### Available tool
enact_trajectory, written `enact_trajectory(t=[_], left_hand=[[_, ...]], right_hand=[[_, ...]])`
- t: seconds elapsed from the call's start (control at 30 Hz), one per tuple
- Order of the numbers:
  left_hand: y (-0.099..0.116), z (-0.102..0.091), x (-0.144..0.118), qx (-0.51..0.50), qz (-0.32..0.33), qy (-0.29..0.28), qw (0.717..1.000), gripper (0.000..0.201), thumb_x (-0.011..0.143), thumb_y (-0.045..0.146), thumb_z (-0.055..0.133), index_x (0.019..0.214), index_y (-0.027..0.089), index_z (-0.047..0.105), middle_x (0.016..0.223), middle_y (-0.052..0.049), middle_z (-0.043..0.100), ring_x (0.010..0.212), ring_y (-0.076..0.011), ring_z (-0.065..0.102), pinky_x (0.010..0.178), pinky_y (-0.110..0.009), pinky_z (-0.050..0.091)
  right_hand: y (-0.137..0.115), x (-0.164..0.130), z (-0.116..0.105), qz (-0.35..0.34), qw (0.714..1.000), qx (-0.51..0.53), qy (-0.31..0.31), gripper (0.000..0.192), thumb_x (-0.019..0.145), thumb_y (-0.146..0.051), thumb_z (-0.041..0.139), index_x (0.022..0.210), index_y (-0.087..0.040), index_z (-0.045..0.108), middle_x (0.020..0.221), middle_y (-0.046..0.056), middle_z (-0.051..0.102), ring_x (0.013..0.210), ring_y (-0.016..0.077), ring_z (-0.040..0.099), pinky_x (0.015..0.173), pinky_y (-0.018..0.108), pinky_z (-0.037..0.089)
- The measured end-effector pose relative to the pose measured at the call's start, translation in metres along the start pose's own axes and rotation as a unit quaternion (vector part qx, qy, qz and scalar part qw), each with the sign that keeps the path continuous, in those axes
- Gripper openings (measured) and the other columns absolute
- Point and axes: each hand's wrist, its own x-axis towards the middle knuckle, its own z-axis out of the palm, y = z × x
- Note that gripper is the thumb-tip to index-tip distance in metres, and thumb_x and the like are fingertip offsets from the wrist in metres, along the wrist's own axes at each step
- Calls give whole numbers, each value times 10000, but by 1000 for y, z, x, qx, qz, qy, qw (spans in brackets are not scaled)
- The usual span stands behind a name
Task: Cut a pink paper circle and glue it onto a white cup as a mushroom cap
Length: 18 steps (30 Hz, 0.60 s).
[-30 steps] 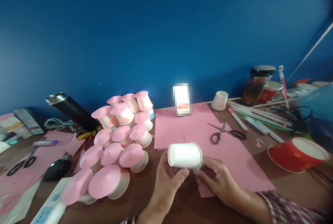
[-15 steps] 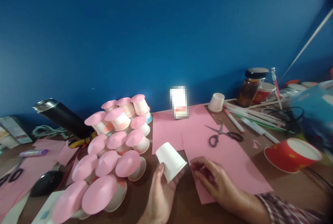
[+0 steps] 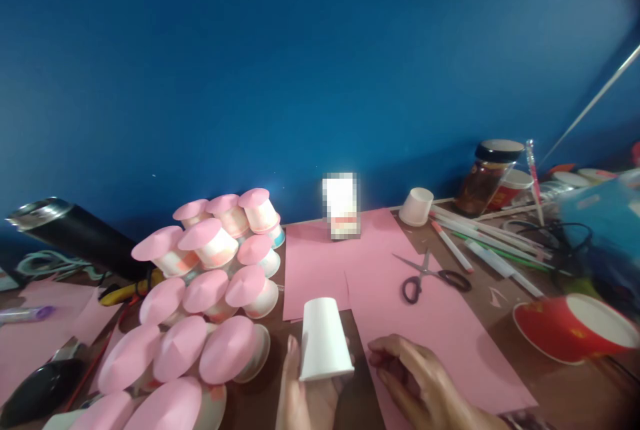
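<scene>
Right now my left hand (image 3: 307, 400) holds a white paper cup (image 3: 324, 340) upside down, base up and rim down against my palm, thumb on its left side and fingers mostly hidden behind it; that grip keeps the flat base turned up and free. My right hand (image 3: 417, 383) hovers just beside the cup, empty as far as I can tell, fingers loosely curled over the edge of the pink paper sheet (image 3: 440, 323) on the table (image 3: 575, 390). To the left lies a crowd of cups capped with pink paper discs (image 3: 215, 303), packed close together, tilted and partly leaning on each other. Farther out on the sheet lie black-handled scissors (image 3: 433, 277), open, within reach of my right hand. Beyond them lie pens (image 3: 480, 243), another upturned white cup (image 3: 417, 207), a dark-lidded jar (image 3: 487, 177), and a red bowl (image 3: 575, 327) at the right edge.
</scene>
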Motion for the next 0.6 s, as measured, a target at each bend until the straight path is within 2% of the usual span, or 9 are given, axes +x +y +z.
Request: enact_trajectory(t=[0.1, 0.23, 0.4, 0.5, 0.6], left_hand=[[-1, 0, -1, 10, 8, -6, 1000, 377, 772, 499, 581, 848, 163, 734, 857, -114, 719, 849, -254, 662, 805, -388, 504], [-8, 0, -5, 78, 55, -70, 993, 320, 798, 424, 584, 983, 192, 703, 978, -101, 699, 1009, -270, 610, 935, -414, 428], [-10, -1, -10, 167, 108, -134, 971, 352, 859, 337, 521, 1183, 214, 589, 1175, -88, 621, 1125, -258, 534, 976, -393, 383], [-9, 0, -13, 229, 135, -170, 949, 389, 873, 321, 501, 1239, 194, 536, 1196, -98, 606, 1157, -259, 506, 986, -384, 369], [-9, 1, -14, 275, 156, -172, 933, 384, 875, 341, 490, 1218, 178, 551, 1185, -96, 613, 1160, -257, 499, 988, -369, 365]], right_hand=[[1, 0, 0, -4, 1000, -5, 4, 193, 851, -169, 524, 1022, -252, 558, 896, 36, 690, 781, 156, 670, 683, 207, 546], [5, 0, 1, -8, 1000, 8, -21, 178, 866, -193, 501, 1031, -218, 563, 888, 52, 676, 749, 156, 647, 691, 235, 541], [7, 0, 2, 1, 999, 15, -37, 168, 892, -237, 482, 1019, -197, 584, 898, 65, 670, 777, 170, 635, 716, 264, 533], [11, -1, 5, -7, 999, 24, -33, 204, 896, -248, 481, 1071, -196, 573, 911, 63, 668, 772, 166, 633, 702, 260, 528], [15, -2, 9, 10, 999, 38, -25, 230, 895, -266, 486, 1098, -193, 566, 913, 61, 677, 734, 161, 637, 652, 250, 527]])
